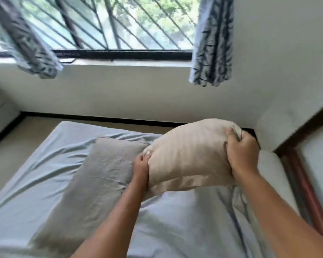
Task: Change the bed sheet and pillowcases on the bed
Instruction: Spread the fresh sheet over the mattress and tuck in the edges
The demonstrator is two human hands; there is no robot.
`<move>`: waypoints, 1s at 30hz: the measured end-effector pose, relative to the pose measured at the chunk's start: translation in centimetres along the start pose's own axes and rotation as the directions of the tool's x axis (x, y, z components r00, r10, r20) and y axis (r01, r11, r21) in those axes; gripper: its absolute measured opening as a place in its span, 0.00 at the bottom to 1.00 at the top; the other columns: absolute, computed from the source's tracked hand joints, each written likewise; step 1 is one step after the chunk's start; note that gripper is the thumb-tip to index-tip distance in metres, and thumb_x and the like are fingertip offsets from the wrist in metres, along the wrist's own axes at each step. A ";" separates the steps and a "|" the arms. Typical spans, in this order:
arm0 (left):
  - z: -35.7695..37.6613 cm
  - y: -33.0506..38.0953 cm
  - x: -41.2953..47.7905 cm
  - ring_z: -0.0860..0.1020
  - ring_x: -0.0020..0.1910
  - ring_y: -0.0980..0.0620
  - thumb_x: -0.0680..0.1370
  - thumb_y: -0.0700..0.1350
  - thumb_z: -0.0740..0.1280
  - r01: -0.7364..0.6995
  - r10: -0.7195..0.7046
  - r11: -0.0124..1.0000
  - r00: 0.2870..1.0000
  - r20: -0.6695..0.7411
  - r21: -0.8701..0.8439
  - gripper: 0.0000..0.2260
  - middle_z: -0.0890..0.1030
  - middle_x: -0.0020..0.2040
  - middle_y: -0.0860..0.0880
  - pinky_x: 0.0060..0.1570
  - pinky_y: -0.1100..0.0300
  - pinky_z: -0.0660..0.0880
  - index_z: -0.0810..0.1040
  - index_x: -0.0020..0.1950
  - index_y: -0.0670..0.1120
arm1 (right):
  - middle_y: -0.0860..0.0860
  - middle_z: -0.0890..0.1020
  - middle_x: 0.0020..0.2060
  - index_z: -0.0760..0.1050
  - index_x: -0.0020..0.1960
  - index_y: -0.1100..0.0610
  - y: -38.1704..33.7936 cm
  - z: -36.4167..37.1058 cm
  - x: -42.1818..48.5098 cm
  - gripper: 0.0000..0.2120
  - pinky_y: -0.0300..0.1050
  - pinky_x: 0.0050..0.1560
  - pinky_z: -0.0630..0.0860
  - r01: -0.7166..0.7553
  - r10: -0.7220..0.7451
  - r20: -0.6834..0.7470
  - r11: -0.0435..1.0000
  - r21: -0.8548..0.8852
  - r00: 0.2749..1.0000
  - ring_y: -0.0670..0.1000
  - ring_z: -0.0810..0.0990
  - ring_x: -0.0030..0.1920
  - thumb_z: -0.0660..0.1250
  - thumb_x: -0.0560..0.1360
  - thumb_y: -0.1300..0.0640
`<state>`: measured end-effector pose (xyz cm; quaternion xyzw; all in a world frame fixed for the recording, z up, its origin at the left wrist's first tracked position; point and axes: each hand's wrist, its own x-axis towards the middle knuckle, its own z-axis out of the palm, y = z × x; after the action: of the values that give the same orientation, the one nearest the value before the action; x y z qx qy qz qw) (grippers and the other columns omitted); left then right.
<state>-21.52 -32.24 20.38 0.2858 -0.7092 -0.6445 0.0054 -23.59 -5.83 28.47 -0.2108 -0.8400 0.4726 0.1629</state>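
A beige striped pillow [188, 155] is held up above the bed, tilted. My left hand [141, 165] grips its left edge, and my right hand [242, 151] grips its upper right corner with the fingers dug into the fabric. Under it and to the left, a grey-cased pillow [93, 183] lies flat on the pale blue bed sheet [35, 183], which is wrinkled and covers the mattress.
A dark wooden headboard [306, 183] runs along the right side. The bare mattress corner [268, 166] shows beside it. A white wall with a barred window [108, 30] and two patterned curtains [211, 43] stands behind the bed. A strip of floor [9, 146] lies at the left.
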 end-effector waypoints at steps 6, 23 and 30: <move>-19.1 -0.6 9.2 0.80 0.60 0.44 0.83 0.49 0.65 -0.158 0.210 0.937 0.967 -0.142 0.312 0.14 0.84 0.59 0.44 0.55 0.55 0.73 0.81 0.65 0.46 | 0.66 0.83 0.49 0.75 0.45 0.60 -2.8 17.5 -10.1 0.17 0.48 0.45 0.65 -0.143 0.124 0.210 0.986 0.080 0.970 0.65 0.80 0.52 0.60 0.85 0.49; -27.4 -24.0 11.7 0.47 0.81 0.36 0.81 0.60 0.64 0.189 -0.392 0.550 0.918 0.052 0.814 0.40 0.41 0.82 0.39 0.78 0.50 0.49 0.42 0.83 0.52 | 0.54 0.72 0.73 0.60 0.79 0.50 4.3 35.9 -31.8 0.31 0.51 0.70 0.73 -0.106 0.468 0.876 0.883 -0.457 0.118 0.53 0.73 0.70 0.65 0.81 0.42; -24.0 -24.2 10.0 0.40 0.80 0.34 0.80 0.59 0.65 0.222 -0.360 0.453 0.932 -0.051 0.864 0.42 0.33 0.81 0.42 0.75 0.36 0.56 0.39 0.82 0.53 | 0.57 0.68 0.76 0.56 0.81 0.53 7.1 32.3 -26.8 0.32 0.52 0.70 0.69 0.495 0.380 0.880 0.727 -0.475 0.285 0.59 0.69 0.74 0.61 0.82 0.43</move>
<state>-11.21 -58.41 -1.34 0.3220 -0.8723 -0.2178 -0.2965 -14.42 -39.60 4.17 0.1058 -0.8778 0.1478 -0.4432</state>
